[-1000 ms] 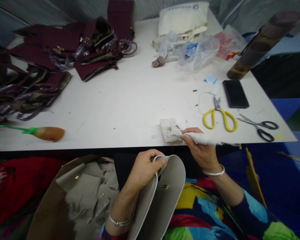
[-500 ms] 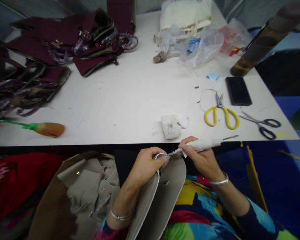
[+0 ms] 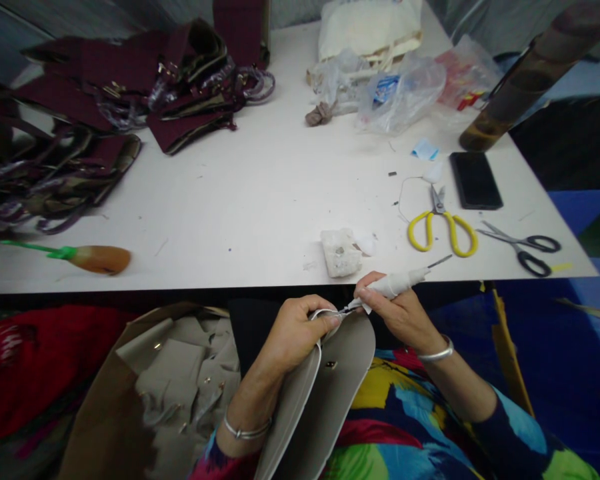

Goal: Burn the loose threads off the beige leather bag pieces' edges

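Note:
My left hand (image 3: 295,333) pinches the upper edge of a grey-beige bag (image 3: 337,373) between thumb and fingers. The bag hangs open below the table edge, with a small metal clasp piece on its inner face. In my right hand (image 3: 400,313) is a slim tool with a white-wrapped handle (image 3: 397,283), and a thin metal rod sticks out of its back end. The tool's front tip meets the bag's edge right beside my left fingertips; the exact contact is too small to make out. A whitish, pitted block (image 3: 341,253) lies on the table just beyond my hands.
Yellow-handled scissors (image 3: 443,230), black-handled scissors (image 3: 530,248) and a phone (image 3: 476,181) lie at the right. Maroon bags (image 3: 115,80) are heaped at the far left, near a green-nozzled bottle (image 3: 97,259). A carton (image 3: 97,393) of beige bags stands below.
The tool in my right hand has tilted, its back end rising and swinging left. My left hand keeps its hold on the bag's edge.

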{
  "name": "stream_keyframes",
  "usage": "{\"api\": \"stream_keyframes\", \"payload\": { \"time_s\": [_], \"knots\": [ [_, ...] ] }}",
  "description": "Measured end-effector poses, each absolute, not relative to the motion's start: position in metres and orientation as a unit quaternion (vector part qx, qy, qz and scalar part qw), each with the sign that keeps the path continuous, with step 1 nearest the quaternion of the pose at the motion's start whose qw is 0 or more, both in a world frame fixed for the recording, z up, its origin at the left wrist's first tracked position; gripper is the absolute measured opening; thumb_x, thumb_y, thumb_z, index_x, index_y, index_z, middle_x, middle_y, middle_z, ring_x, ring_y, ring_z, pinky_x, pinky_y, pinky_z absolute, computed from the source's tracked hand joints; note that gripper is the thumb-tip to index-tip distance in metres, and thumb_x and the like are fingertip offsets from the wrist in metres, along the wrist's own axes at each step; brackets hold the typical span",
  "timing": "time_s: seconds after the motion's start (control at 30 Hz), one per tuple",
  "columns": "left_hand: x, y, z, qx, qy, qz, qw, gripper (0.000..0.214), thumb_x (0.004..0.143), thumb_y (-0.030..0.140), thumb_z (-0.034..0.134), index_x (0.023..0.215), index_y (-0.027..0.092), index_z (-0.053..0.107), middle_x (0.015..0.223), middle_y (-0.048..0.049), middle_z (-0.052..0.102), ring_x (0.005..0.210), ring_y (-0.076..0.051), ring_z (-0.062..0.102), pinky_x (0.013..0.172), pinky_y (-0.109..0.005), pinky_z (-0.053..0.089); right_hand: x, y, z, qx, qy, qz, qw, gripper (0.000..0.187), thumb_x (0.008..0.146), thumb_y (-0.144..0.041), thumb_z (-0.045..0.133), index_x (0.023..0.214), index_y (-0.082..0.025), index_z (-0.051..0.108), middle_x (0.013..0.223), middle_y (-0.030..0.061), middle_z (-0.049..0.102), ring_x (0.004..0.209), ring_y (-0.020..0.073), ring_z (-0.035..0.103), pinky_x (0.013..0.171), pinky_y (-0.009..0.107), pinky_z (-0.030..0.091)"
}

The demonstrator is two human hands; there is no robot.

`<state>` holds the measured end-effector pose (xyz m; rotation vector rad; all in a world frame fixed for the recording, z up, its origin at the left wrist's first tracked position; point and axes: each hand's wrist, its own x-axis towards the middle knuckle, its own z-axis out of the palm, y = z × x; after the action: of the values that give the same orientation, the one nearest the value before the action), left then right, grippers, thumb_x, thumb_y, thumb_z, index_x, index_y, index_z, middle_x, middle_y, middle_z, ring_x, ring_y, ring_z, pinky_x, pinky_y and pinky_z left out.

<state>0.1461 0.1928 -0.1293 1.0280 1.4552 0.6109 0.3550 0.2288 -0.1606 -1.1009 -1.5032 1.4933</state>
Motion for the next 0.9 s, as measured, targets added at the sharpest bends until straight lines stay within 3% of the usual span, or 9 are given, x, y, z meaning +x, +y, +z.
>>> {"api": "stream_keyframes", "payload": {
  "time_s": [0.17,0.53,0.9],
  "knots": [
    [0.149,0.192,-0.129,0.429,0.633,0.276,0.582,0.017,0.069,0.030,0.072,0.073,0.014,0.076,0.068,-0.0022,0.068,0.067,-0.017,0.057,0.066,-0.028,0.042,0.354,0.228,-0.162,-0.426,-0.590,0.577,0.371,0.027,0.100,-0.042,0.065,0.086,-0.019,0.067,0.072,-0.0006,0.066,0.067,0.0148,0.061,0.066,0.027,0.047],
    [0.150,0.192,-0.132,0.423,0.655,0.279,0.561,0.016,0.067,0.030,0.071,0.069,0.015,0.074,0.066,-0.0020,0.067,0.066,-0.017,0.056,0.066,-0.029,0.041,0.349,0.192,-0.193,-0.434,-0.462,0.626,0.454,0.017,0.100,-0.039,0.067,0.096,-0.023,0.071,0.084,-0.0003,0.071,0.076,0.0152,0.066,0.072,0.027,0.052],
    [0.142,0.186,-0.132,0.392,0.647,0.322,0.569,0.015,0.067,0.029,0.076,0.070,0.014,0.074,0.064,-0.0016,0.066,0.063,-0.015,0.054,0.064,-0.028,0.041,0.349,0.191,-0.181,-0.424,-0.481,0.576,0.506,0.016,0.100,-0.039,0.068,0.102,-0.024,0.073,0.089,0.0016,0.075,0.081,0.0169,0.070,0.077,0.029,0.056]
  ]
}}
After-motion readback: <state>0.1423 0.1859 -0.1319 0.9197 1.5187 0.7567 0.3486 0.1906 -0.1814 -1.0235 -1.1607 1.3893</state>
